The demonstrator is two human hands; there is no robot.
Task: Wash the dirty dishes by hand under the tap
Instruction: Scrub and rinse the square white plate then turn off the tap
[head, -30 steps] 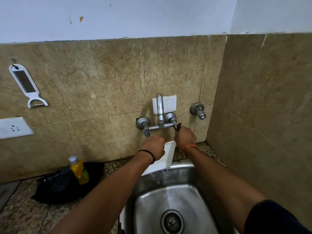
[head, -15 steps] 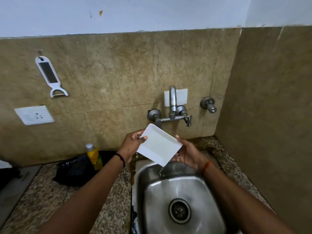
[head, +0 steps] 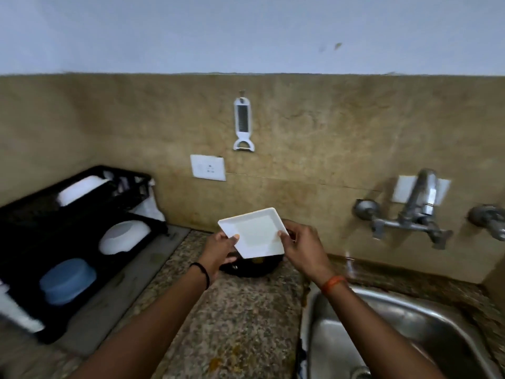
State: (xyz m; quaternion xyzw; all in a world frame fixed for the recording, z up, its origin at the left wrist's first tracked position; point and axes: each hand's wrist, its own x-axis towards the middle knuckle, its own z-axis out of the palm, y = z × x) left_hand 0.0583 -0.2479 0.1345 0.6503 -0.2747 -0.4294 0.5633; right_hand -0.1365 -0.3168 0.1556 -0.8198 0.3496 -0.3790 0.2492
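Observation:
A white square plate (head: 252,232) is held up over the granite counter (head: 240,313), left of the steel sink (head: 382,332). My left hand (head: 220,248) grips its lower left edge and my right hand (head: 303,246) grips its right edge. The wall tap (head: 418,206) is off to the right; no water stream shows under it. A black dish rack (head: 35,258) stands at the left, holding a white bowl (head: 124,236), a blue bowl (head: 67,280) and a white dish (head: 79,188) on its upper tier.
A dark bag-like object (head: 251,266) lies on the counter below the plate. A white peeler (head: 243,124) hangs on the tiled wall above a white socket (head: 208,167). A second valve (head: 489,218) sticks out at the far right. A grey mat (head: 114,294) lies under the rack.
My right hand left the tap handle and took the plate's edge. Both hands carried the plate from over the sink leftwards to above the counter, and the view swung left to show the rack.

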